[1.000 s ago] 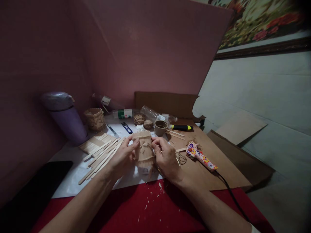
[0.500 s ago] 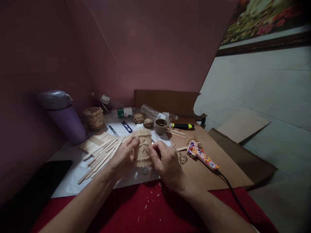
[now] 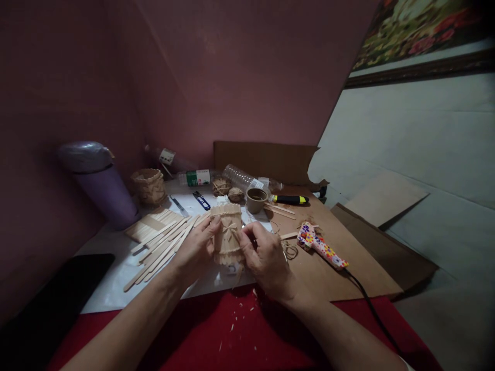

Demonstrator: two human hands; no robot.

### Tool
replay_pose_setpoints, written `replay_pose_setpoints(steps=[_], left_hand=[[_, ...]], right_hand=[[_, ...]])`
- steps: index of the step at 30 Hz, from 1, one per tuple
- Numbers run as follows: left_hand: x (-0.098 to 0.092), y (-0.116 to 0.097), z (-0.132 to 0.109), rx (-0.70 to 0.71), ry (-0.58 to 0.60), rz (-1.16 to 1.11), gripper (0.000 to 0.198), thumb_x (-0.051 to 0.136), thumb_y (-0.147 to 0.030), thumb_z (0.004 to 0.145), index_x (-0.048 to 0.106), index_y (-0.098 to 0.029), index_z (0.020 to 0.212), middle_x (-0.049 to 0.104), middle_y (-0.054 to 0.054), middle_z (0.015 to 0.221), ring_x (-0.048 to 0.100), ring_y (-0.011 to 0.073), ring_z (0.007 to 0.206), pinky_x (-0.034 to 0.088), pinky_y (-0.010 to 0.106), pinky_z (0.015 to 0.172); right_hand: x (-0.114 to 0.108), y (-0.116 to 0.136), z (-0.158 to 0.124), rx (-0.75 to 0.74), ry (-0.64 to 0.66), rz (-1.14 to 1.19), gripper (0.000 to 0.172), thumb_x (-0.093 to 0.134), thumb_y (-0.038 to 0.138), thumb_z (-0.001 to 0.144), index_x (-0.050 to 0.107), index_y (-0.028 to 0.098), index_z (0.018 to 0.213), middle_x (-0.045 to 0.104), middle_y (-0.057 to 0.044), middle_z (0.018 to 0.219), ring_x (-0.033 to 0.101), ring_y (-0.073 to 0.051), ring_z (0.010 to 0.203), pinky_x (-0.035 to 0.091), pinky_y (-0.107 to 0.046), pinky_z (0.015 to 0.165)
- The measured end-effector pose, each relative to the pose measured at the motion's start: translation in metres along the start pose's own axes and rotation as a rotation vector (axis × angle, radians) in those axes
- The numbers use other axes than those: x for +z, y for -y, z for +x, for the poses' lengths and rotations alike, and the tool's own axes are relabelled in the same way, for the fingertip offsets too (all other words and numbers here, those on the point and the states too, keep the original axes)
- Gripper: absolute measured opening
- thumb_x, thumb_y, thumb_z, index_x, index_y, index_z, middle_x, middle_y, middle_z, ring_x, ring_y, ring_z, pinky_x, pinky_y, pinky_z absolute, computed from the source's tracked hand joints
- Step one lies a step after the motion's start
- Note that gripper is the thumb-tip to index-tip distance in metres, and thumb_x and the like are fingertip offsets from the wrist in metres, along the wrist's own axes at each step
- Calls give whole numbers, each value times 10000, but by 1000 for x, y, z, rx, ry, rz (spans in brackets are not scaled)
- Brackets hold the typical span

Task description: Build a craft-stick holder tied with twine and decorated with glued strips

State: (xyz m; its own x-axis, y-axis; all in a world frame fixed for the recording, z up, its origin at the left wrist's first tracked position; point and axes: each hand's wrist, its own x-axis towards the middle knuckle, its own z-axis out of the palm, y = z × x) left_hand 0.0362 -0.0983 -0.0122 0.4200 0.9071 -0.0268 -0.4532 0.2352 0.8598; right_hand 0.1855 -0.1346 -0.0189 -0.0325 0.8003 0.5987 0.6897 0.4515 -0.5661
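Passage over cardboard (image 3: 309,281) between right hand (image 3: 266,255) and glue gun (image 3: 322,250), twine coil (image 3: 289,251) partly in the way

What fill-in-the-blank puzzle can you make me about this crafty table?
1. The left hand grips a pale cylinder decorated with a tied ____.
2. The cloth along the front is ____.
3. The chunky black handle has bits coloured ____.
4. The flowery tool has a cord coloured ____.

Missing words: bow; red; yellow; black.

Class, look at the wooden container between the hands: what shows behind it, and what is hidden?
Behind the container show something white, too small to identify, a twine ball and a clear bottle. The surface directly behind is covered, as is the container's far side.
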Motion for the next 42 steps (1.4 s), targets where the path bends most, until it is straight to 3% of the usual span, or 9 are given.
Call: replay_pose_setpoints(steps=[5, 9, 13, 21, 23, 26, 29, 36, 42], left_hand=[[0, -6, -2, 18, 69, -30, 485, 643, -100, 701, 578, -163, 1177, 645, 100, 1127, 605, 241, 1031, 491, 330, 858], [-6, 1, 2, 100, -40, 80, 571, 717, -105, 640, 572, -169, 1189, 619, 121, 1140, 608, 257, 1011, 502, 321, 792], [-11, 8, 5, 173, -173, 202, 642, 784, -207, 619, 543, -165, 1212, 590, 139, 1143, 621, 260, 946, 511, 347, 752], [-2, -4, 0, 305, -224, 142, 457, 740, -269, 685, 601, -167, 1108, 591, 79, 1077, 584, 179, 927, 465, 305, 793], [-1, -5, 0, 304, -228, 145, 425, 725, -296, 710, 602, -167, 1095, 594, 81, 1073, 574, 178, 936, 458, 304, 794], [-1, -3, -1, 263, -139, 130, 412, 677, -341, 763, 582, -170, 1126, 584, 108, 1139, 573, 208, 975, 458, 348, 814], [-1, -1, -1, 263, -80, 142, 419, 652, -351, 790, 561, -172, 1158, 575, 125, 1176, 572, 227, 998, 462, 365, 808], [0, 0, -1, 267, -76, 163, 433, 688, -320, 769, 547, -187, 1156, 599, 110, 1147, 577, 228, 1019, 464, 353, 830], [1, 3, -4, 327, -96, 202, 475, 697, -323, 759, 526, -190, 1182, 589, 118, 1144, 562, 235, 1024, 474, 363, 823]], right_hand=[[0, -6, 6, 81, -61, 75, 182, 438, 296, 933, 517, 193, 806, 590, -15, 723, 561, -150, 681, 397, -263, 635], [1, -9, 7, 118, -19, 92, 178, 531, 370, 873, 532, 192, 877, 590, -55, 885, 567, -184, 811, 433, -307, 719], [4, -13, 7, 235, 116, 158, 521, 757, 415, 650, 529, 236, 1083, 604, -71, 1068, 571, -250, 941, 439, -392, 795], [-11, -22, 22, 562, 192, 1089, 486, 685, 355, 697, 507, 207, 1123, 642, -64, 1074, 606, -187, 899, 459, -280, 712], [-15, -21, 22, 573, 237, 1203, 406, 618, 328, 745, 541, 200, 1122, 648, -55, 1067, 600, -158, 867, 449, -234, 665], [-15, -22, 20, 576, 293, 1329, 345, 543, 283, 780, 582, 184, 1108, 659, -49, 1039, 593, -133, 816, 447, -205, 630], [-10, -23, 18, 607, 311, 1417, 354, 542, 261, 764, 590, 180, 1105, 665, -43, 1029, 596, -125, 783, 458, -199, 619], [-4, -21, 17, 636, 339, 1427, 401, 546, 251, 737, 569, 197, 1134, 682, -39, 1011, 626, -166, 820, 476, -230, 589], [-2, -17, 14, 517, 376, 1411, 385, 566, 334, 797, 564, 206, 1160, 672, -56, 1077, 627, -209, 953, 512, -305, 743]])
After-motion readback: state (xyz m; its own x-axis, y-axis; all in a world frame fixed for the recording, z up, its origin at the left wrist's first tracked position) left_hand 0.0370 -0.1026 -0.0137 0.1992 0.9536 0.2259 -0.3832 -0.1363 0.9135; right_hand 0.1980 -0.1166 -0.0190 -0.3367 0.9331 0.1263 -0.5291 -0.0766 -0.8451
